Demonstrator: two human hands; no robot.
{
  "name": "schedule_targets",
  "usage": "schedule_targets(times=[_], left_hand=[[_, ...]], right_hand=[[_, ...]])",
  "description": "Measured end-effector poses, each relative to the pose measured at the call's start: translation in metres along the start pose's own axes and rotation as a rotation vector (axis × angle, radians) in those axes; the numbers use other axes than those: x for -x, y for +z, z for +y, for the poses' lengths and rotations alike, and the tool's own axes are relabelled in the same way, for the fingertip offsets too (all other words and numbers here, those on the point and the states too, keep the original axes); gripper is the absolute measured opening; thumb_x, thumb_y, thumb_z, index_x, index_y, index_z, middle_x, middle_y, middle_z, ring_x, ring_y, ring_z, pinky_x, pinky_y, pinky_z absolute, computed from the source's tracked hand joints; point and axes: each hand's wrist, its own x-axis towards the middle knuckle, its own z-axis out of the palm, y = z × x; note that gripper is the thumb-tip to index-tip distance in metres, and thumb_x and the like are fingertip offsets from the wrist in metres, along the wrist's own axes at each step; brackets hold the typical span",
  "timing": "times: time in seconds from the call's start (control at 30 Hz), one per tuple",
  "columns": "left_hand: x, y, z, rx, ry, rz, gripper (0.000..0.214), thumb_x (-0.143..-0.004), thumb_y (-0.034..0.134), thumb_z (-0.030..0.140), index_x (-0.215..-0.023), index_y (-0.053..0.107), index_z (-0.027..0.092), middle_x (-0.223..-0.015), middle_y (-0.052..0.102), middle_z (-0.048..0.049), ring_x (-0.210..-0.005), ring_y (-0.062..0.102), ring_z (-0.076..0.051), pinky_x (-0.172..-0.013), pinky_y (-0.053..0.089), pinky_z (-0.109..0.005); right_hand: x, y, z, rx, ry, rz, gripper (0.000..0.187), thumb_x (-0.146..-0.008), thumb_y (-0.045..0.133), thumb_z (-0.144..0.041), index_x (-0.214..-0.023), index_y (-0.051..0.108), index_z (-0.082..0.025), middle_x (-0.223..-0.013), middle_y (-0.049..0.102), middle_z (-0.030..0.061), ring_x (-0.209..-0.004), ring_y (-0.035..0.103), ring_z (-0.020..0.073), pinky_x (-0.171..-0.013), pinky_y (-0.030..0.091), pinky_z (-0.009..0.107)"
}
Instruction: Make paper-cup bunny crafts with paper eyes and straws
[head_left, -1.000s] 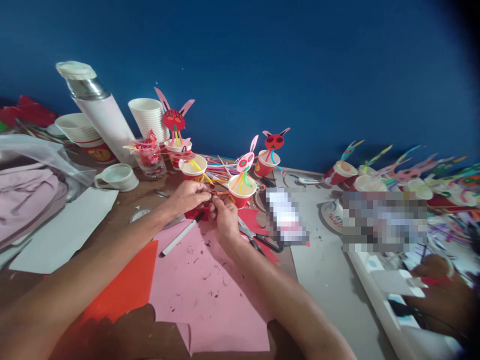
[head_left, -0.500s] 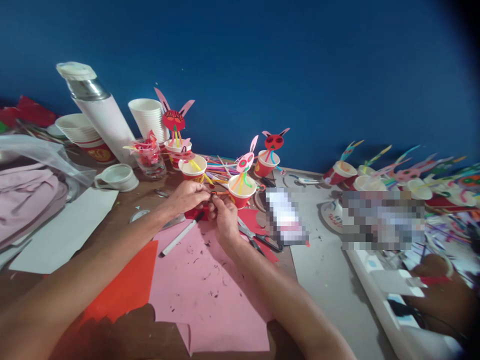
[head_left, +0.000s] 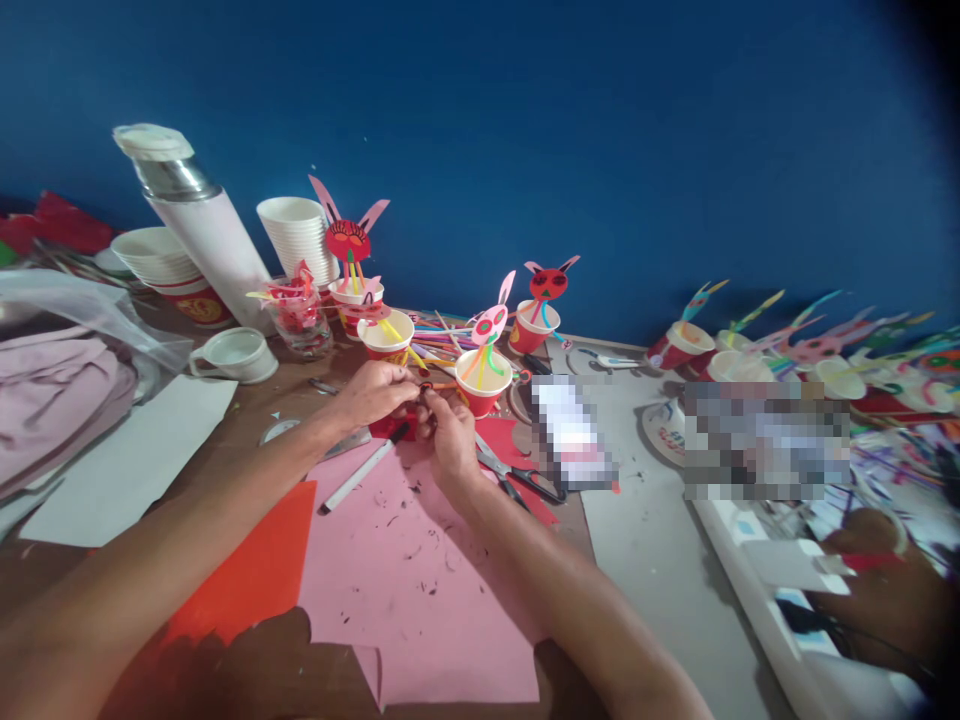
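Observation:
My left hand (head_left: 373, 392) and my right hand (head_left: 448, 430) meet above the pink paper sheet (head_left: 420, 570), fingers pinched together on a small red and black craft piece (head_left: 426, 388) between them. A white marker with a black cap (head_left: 365, 467) lies just below my left hand. Scissors (head_left: 517, 475) rest on red paper right of my right hand. A red paper cup with a pink bunny figure (head_left: 484, 378) stands just behind my fingers.
More bunny cups (head_left: 534, 322) and coloured straws (head_left: 439, 343) stand behind. A white thermos (head_left: 196, 222), stacked white cups (head_left: 298, 235), a glass jar (head_left: 300, 318) and a mug (head_left: 234, 355) are at the back left. Orange paper (head_left: 255, 570) lies left. Another person's hand (head_left: 885, 590) works at the right.

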Motion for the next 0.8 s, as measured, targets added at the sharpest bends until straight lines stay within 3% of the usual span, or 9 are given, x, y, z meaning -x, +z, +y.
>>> schedule_targets(times=[0.57, 0.8], left_hand=[[-0.011, -0.010, -0.016, -0.120, 0.029, 0.156, 0.023, -0.073, 0.052, 0.030, -0.062, 0.062, 0.013, -0.048, 0.060, -0.0025, -0.049, 0.057, -0.015, -0.051, 0.043, -0.024], [-0.010, -0.013, -0.003, -0.206, 0.026, 0.205, 0.023, -0.072, 0.051, 0.029, -0.058, 0.061, 0.014, -0.043, 0.056, -0.0007, -0.044, 0.055, -0.014, -0.047, 0.041, -0.023]], right_hand=[[0.002, -0.002, 0.001, 0.005, 0.008, 0.002, 0.016, -0.070, 0.062, -0.031, -0.071, 0.053, -0.018, -0.048, 0.049, -0.0079, -0.039, 0.036, 0.0052, -0.040, 0.027, 0.018], [0.007, 0.000, -0.004, 0.024, 0.059, -0.015, 0.017, -0.066, 0.064, -0.029, -0.075, 0.056, -0.017, -0.049, 0.052, -0.0068, -0.042, 0.040, 0.0060, -0.040, 0.029, 0.017]])
